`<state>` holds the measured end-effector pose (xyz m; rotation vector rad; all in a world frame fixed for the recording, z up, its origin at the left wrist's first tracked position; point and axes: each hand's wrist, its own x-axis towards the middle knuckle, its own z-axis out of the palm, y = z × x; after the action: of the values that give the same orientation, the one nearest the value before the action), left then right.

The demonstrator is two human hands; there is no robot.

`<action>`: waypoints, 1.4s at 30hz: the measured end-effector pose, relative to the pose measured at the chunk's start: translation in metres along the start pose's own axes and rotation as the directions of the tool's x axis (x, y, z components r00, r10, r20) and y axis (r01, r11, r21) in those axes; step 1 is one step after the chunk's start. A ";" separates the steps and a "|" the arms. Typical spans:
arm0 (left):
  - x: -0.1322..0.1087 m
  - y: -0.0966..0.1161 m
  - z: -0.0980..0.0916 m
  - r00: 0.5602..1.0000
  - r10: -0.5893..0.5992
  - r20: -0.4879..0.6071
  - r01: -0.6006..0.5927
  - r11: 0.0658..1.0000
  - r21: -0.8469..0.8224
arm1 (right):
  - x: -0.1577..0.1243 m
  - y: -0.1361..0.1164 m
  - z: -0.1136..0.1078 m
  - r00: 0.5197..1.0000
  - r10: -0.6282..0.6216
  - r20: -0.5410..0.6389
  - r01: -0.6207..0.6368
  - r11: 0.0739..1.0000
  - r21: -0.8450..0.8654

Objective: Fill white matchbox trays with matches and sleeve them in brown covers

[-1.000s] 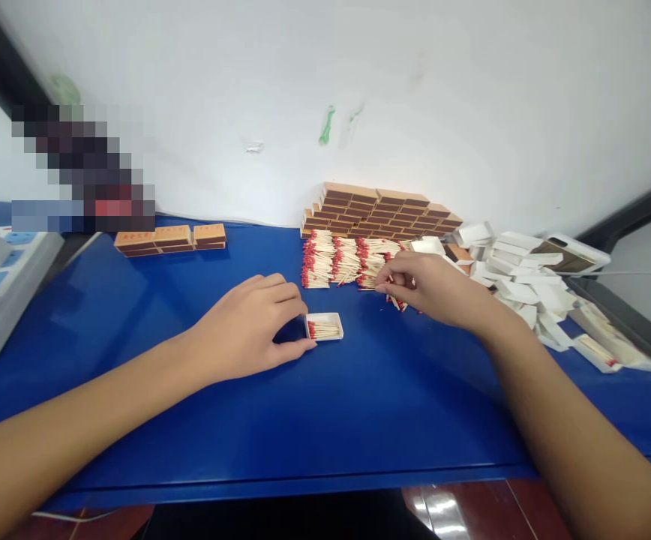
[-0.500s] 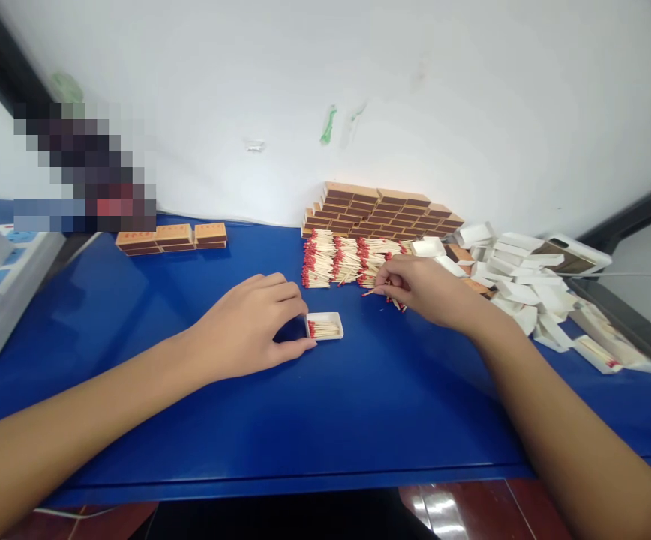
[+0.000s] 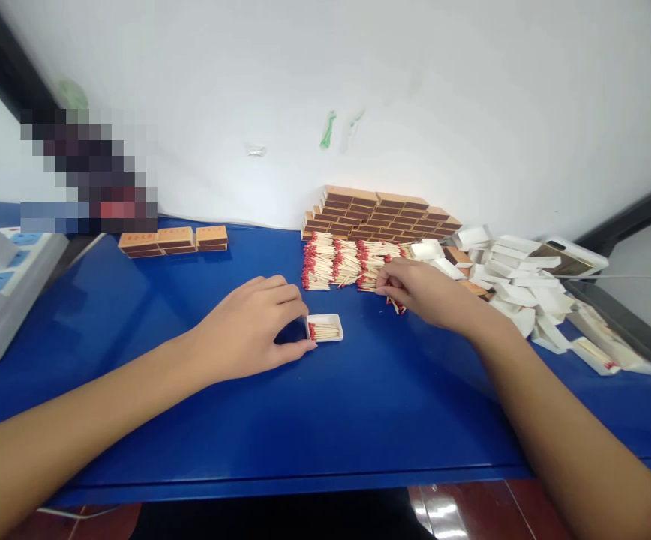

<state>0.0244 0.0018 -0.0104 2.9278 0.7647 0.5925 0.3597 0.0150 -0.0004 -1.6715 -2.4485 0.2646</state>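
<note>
My left hand (image 3: 255, 326) rests on the blue table, its thumb and fingers curved around the left end of a small white matchbox tray (image 3: 341, 330). Red-headed matches (image 3: 324, 331) lie side by side inside that tray. My right hand (image 3: 409, 289) is at the front right of a row of match piles (image 3: 319, 262). Its thumb and index finger are pinched together; whatever is between the fingertips blends with the matches behind. A few loose matches (image 3: 396, 306) lie just under this hand.
Closed matchboxes (image 3: 379, 214) are stacked against the wall behind the piles. More matchboxes (image 3: 173, 240) stand at the back left. White trays (image 3: 520, 277) lie heaped at right, beside a phone (image 3: 570, 256) and a dark bin (image 3: 629, 322). A white plastic holder (image 3: 38, 292) occupies the left edge.
The match that stuck out left from my right fingertips no longer shows clearly apart from the pile. My left hand and the tray keep their places.
</note>
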 end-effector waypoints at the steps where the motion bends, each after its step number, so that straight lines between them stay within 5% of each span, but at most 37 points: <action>1: 0.000 0.000 0.000 1.000 0.000 -0.002 0.000 1.000 0.001 | 0.000 0.000 0.000 1.000 0.000 0.001 0.000 1.000 0.001; 33: 0.001 0.000 0.001 1.000 0.001 -0.001 -0.001 1.000 0.004 | -0.003 -0.019 0.001 0.999 -0.053 -0.002 0.053 0.997 0.056; 42: 0.001 -0.001 0.001 1.000 -0.014 -0.012 0.015 1.000 0.026 | -0.016 -0.073 0.007 0.977 -0.195 -0.086 0.208 0.959 0.191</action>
<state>0.0256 0.0031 -0.0113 2.9422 0.8001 0.6035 0.2973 -0.0263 0.0094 -1.3178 -2.4287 0.4048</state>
